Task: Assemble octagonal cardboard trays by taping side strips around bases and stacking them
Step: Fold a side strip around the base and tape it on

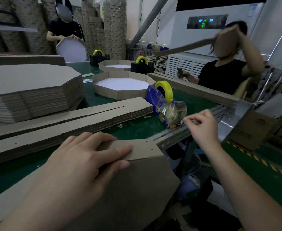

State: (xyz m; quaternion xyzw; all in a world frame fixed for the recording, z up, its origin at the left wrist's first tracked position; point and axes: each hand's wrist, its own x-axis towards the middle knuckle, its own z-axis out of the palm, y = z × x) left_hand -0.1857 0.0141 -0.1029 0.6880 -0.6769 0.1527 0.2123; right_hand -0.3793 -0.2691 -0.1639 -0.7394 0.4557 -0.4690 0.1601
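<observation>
Pressing the side strip (142,148) onto the cardboard base (137,189) at lower centre to hold that joint closed, the left hand (86,164) lay flat, fingers straight, while the right hand (202,125) pinched what looked like a tape end (184,120) at the blue dispenser (163,105).

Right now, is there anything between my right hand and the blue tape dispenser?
Nothing visible. Your right hand is at the near end of the blue tape dispenser, fingertips by the clump of tape scraps at its cutter. Whether it pinches tape cannot be told.
</observation>
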